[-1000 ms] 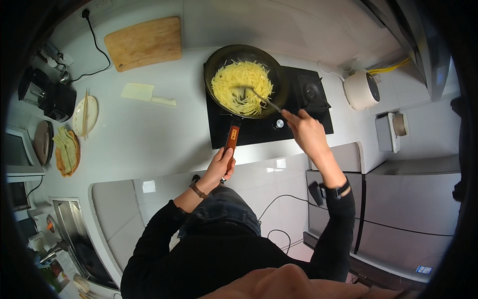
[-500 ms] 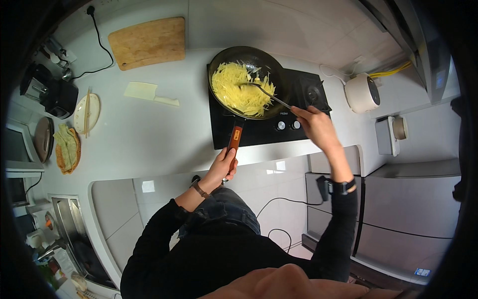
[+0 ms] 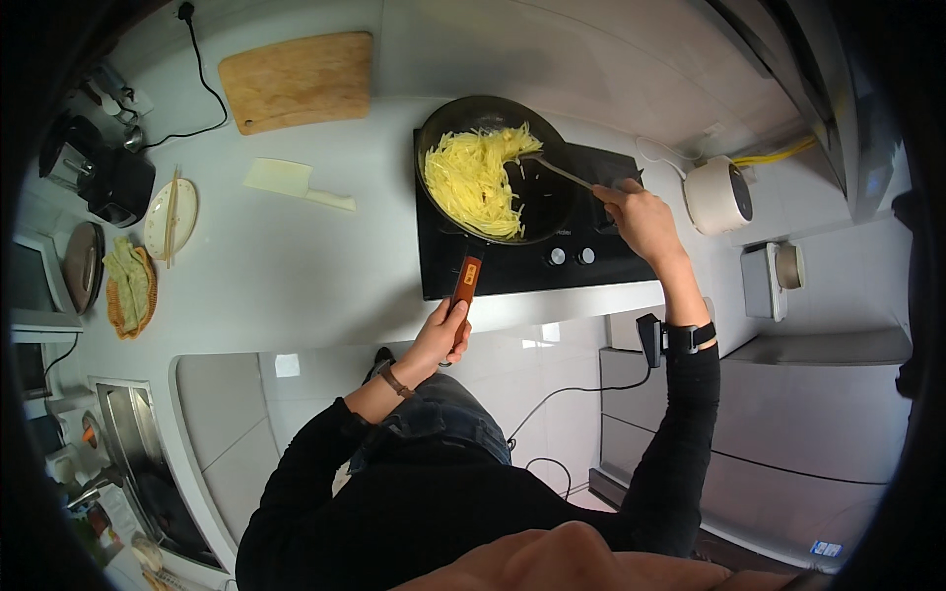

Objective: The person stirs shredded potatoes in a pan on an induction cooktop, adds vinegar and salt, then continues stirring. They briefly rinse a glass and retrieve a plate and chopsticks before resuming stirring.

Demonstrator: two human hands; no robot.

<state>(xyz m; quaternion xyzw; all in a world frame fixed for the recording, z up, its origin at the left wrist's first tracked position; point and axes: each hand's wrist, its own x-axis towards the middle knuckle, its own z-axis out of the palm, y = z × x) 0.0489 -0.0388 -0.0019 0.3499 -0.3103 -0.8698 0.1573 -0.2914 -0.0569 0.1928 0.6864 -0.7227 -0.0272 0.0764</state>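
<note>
Head view, under our left hand (image 3: 437, 337): fist closed on the pan (image 3: 493, 167) handle, pan on the hob (image 3: 591, 266). Our right hand (image 3: 641, 217) grips the spatula (image 3: 554, 169), blade at the shreds (image 3: 478, 182) heaped on the far-left side. We judge: keep the handle steady, sweep low along the base, turn shreds toward the bare right half.

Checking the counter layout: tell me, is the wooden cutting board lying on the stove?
No, the wooden cutting board lies on the white counter, left of the stove.
</note>
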